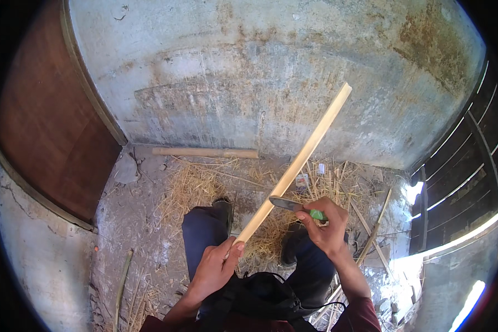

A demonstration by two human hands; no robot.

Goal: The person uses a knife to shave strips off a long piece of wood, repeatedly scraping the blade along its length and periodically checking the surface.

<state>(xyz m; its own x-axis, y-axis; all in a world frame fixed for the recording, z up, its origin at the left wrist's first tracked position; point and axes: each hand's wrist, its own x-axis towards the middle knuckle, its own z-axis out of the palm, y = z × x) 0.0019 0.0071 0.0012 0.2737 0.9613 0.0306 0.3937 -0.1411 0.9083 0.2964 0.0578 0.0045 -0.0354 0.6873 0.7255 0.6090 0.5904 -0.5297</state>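
Note:
A long, pale bamboo strip (310, 145) slants up and to the right in front of me, its far end raised before the wall. My left hand (214, 266) is closed around its lower end, near my knee. In my right hand (327, 226) is a knife (285, 204) with a green handle, the fingers wrapped round it. The dark blade points left and lies across the strip, at or very near its surface, partway along its length. Whether the edge bites into the strip I cannot tell.
Pale shavings (185, 191) litter the floor around my feet. A thick bamboo pole (205, 152) lies along the foot of the stained wall (232, 83). A greenish stick (123, 282) lies at left, near a brown door (50, 110). Dark slats (459, 166) stand at right.

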